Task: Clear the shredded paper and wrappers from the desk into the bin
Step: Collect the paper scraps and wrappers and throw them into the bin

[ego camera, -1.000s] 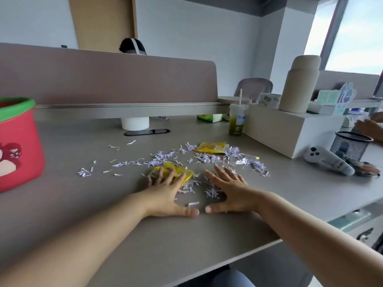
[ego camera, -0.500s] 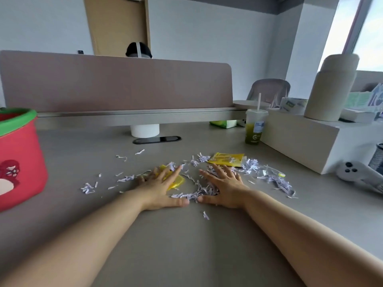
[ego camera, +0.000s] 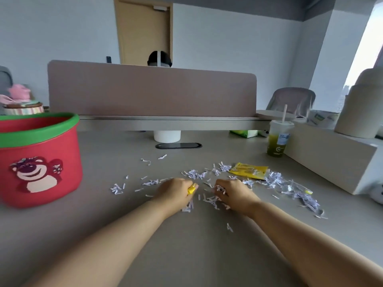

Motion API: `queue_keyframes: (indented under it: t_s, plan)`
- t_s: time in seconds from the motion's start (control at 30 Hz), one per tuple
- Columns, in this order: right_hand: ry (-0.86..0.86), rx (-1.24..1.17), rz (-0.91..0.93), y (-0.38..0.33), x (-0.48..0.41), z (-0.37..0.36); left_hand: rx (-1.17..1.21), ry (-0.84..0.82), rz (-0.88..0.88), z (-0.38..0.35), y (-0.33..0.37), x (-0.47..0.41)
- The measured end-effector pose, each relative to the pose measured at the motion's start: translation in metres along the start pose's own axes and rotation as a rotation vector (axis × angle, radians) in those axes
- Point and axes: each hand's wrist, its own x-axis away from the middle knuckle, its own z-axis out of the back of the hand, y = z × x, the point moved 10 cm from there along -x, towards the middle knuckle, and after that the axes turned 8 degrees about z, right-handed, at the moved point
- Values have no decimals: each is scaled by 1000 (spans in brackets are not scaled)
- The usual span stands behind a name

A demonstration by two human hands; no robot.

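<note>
While among shreds [ego camera: 194, 174], flat wrapper [ego camera: 248, 171] near drink cup [ego camera: 278, 139].

Both bare forearms reach forward, side by side, well to the right of the red bin [ego camera: 41, 158]. The left hand [ego camera: 176, 192] is the one nearer to the bin. Its knuckles face up and its fingers are curled tightly round a yellow wrapper [ego camera: 191, 190] (only a small corner of it shows). The right hand [ego camera: 234, 195] lies just beside it, farther from the bin, with fingers curled on a bunch of shredded paper [ego camera: 220, 189]. The two hands do not touch.
</note>
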Motion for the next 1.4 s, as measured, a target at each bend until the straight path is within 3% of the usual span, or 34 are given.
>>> queue_keyframes:
  t_s: [0.27,0.47,0.7,0.8,0.97,1.13,1.27,1.4]
  plan:
    - [198,-269,143,-98,-70,41,91,195,89,105,-62,12]
    - [280,-529,274,-197,-129,68,79,455,135,219,-124,31]
    - [301,-599,465,-305,-190,64,102,582,281,303,-225,40]
    - [312,-605,510,-338,-207,60,180,532,376,307,-270,37]
    - [304,-677,553,-375,-227,52,124,104,496,266,-305,24]
    - [292,-681,527,-385,-240,46,214,-154,504,248,-295,26]
    - [253,-666,530,-388,-245,37,15,25,417,273,-292,34]
    - [153,-595,574,-399,-246,22,32,281,353,291,-292,53]
